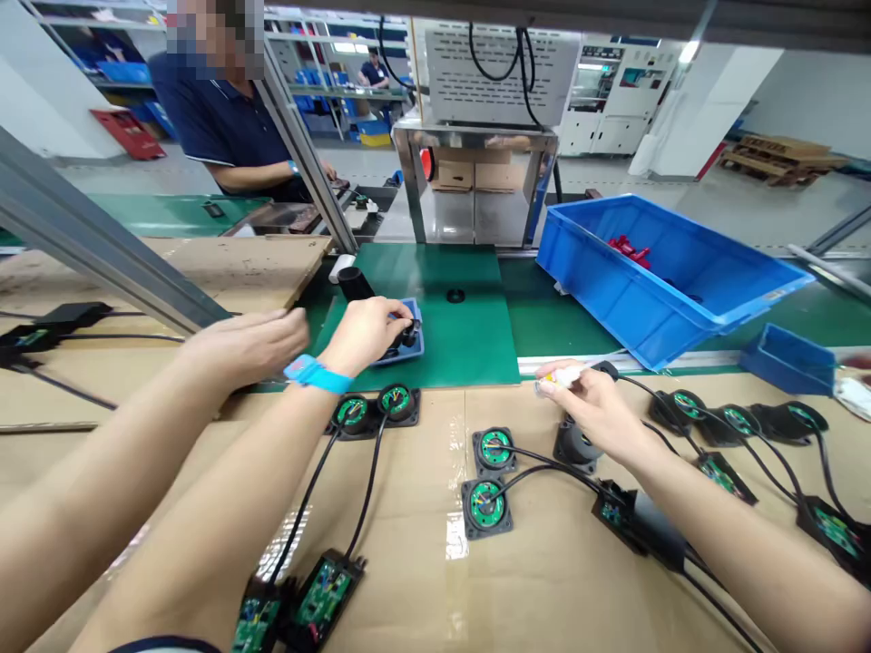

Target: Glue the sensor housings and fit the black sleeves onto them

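My left hand point(367, 331), with a light-blue wristband point(318, 373), is closed over a small blue tray point(416, 348). Its fingertips pinch a small black part point(408, 336); other dark pieces lie in the tray. At right, my right hand point(592, 408) has its fingers pressed together. White and yellow material point(563, 375) shows at its fingertips; I cannot make out whether it is worn or held. A black housing point(577, 446) stands below that hand. Black square bases with round green boards point(486, 504) lie between my hands, with cables to an open circuit-board case point(616, 515).
Another person's hand point(245, 349) reaches in at the left. Two more boards point(352, 412) are cabled to open cases point(323, 599). A black cylinder point(354, 284) stands behind the tray. A large blue bin point(599, 299) holds red parts point(630, 249). A metal post point(306, 136) rises at left.
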The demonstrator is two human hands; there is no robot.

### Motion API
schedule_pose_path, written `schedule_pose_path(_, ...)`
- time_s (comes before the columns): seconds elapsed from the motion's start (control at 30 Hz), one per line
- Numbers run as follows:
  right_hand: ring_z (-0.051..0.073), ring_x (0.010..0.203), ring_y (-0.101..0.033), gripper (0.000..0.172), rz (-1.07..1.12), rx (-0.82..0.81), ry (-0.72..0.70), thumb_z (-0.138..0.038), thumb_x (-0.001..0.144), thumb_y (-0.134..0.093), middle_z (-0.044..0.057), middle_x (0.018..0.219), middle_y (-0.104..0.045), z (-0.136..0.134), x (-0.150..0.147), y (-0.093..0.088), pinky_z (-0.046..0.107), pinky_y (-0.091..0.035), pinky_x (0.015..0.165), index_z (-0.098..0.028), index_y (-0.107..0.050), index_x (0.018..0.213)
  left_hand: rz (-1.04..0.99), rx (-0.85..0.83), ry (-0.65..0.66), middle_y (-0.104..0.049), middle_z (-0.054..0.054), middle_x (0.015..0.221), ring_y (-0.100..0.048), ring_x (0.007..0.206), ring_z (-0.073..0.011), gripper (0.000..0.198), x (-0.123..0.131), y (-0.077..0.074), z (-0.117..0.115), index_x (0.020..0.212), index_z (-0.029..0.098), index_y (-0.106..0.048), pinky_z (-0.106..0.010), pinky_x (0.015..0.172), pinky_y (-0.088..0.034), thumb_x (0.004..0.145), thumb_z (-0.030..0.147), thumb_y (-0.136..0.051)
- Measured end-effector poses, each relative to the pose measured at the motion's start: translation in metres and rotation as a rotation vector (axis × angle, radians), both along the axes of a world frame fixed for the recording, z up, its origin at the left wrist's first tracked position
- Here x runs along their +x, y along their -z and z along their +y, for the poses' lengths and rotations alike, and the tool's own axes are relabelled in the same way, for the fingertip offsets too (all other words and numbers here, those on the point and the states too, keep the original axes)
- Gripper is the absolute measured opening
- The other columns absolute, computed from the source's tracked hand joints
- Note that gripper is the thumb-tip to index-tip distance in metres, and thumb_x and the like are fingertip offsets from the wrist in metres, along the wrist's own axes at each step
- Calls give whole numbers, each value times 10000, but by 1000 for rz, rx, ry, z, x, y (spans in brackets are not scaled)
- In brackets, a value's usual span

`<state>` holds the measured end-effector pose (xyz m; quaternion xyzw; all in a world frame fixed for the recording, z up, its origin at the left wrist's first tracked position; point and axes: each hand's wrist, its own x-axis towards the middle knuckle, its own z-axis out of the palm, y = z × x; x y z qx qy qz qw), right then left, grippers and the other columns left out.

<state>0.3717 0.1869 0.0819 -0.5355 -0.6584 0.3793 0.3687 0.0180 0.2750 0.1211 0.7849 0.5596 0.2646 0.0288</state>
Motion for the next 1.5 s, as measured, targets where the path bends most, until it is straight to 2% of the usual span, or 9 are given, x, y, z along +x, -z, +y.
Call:
schedule_pose_path(0.1, 208, 849, -654, 423, 72, -62, 10, -579, 906, -678, 64, 948, -706, -45, 15, 0, 330, -526, 757, -194, -699, 1078, 45, -97, 61, -756, -41, 892, -720, 821, -210, 219, 29, 12, -48, 885, 203, -754, -325, 820, -581, 940, 321, -578)
schedule_pose_path(0.3, 191, 812, -648, 308, 181, -110, 31, -515, 920, -728, 61, 965, -709, -114, 25, 8, 291, -528, 680, -235, -734, 1048, 221, -201, 123, -689, -60, 987, -686, 804, -193, 312, 68, 55, -202, 957, 198, -677, -296, 691, -567, 877, 4, -445)
schedule_pose_path(0.4, 185, 825, -653, 282, 206, -130, -18, -500, 942, -709, 50, 961, -706, -136, 27, 19, 286, -542, 712, -245, -720, 1063, 221, -255, 100, -683, -53, 951, -679, 737, -187, 298, 83, 81, -238, 926, 192, -655, -292, 616, -555, 871, -20, -453)
schedule_pose_path(0.53, 183, 864, -652, 268, 232, -154, -55, -494, 981, -658, 48, 961, -691, -156, 31, 39, 293, -539, 772, -238, -690, 1055, 139, -243, 66, -705, -94, 1128, -721, 927, -224, 163, 90, 98, -244, 1085, 190, -650, -337, 767, -601, 982, 175, -525)
schedule_pose_path(0.6, 196, 917, -668, 290, 300, -184, -52, -514, 1005, -611, 61, 991, -697, -161, 32, 50, 315, -546, 810, -231, -656, 1051, 48, -189, 43, -682, -132, 1264, -685, 1132, -277, 341, 95, 101, -241, 1290, 184, -566, -413, 936, -586, 996, 358, -586)
schedule_pose_path(0.7, 201, 887, -689, 343, 376, -215, -46, -570, 1030, -524, 63, 983, -698, -163, 33, 64, 360, -560, 823, -230, -576, 1038, -59, -140, 10, -645, -190, 1346, -631, 1239, -359, 662, 109, 109, -234, 1419, 148, -439, -532, 1008, -540, 924, 517, -678)
schedule_pose_path(0.97, 163, 713, -586, 384, 402, -258, -3, -639, 1025, -458, 11, 871, -590, -163, 46, 76, 314, -469, 649, -256, -468, 1042, -257, -51, 58, -648, -147, 1207, -609, 1279, -327, 448, 141, 120, -243, 1299, 176, -492, -498, 1051, -529, 914, 315, -673)
schedule_pose_path(1.2, 168, 548, -434, 401, 469, -338, 46, -689, 975, -445, -60, 629, -435, -166, 50, 58, 292, -306, 528, -305, -390, 1079, -331, 124, 75, -615, -87, 1130, -663, 1096, -239, 583, 149, 110, -278, 1411, 211, -515, -392, 975, -599, 865, 147, -709)
schedule_pose_path(1.5, 84, 413, -200, 542, 493, -162, 273, -752, 790, -726, -113, 524, -286, -156, 39, 39, 254, -180, 430, -286, -467, 889, -289, 63, 72, -624, -76, 1144, -667, 1084, -211, 655, 145, 107, -298, 1468, 223, -515, -326, 1012, -593, 859, 112, -728)
